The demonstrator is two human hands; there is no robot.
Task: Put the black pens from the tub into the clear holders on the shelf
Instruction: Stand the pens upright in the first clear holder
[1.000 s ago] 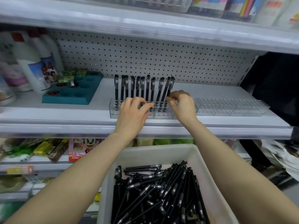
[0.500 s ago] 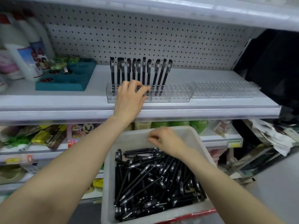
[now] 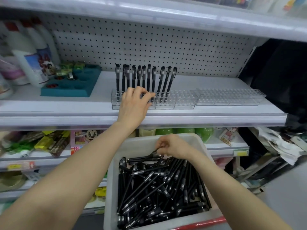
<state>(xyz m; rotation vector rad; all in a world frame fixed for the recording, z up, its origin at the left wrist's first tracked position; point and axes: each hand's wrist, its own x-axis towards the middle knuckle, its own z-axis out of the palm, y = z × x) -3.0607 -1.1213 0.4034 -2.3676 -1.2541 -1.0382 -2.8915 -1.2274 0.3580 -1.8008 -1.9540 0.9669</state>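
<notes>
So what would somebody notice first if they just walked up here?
The big white tub at the bottom, crammed with jumbled black pens, jumps out first; the right hand pinches one pen at its far end. Above, a neat row of pens stands in the clear holder on the shelf, where the left hand rests.

Black pens (image 3: 159, 185), teal tray (image 3: 86, 87)

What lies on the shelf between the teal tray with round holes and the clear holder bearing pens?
Only bare white shelf, as the head view shows.
</notes>
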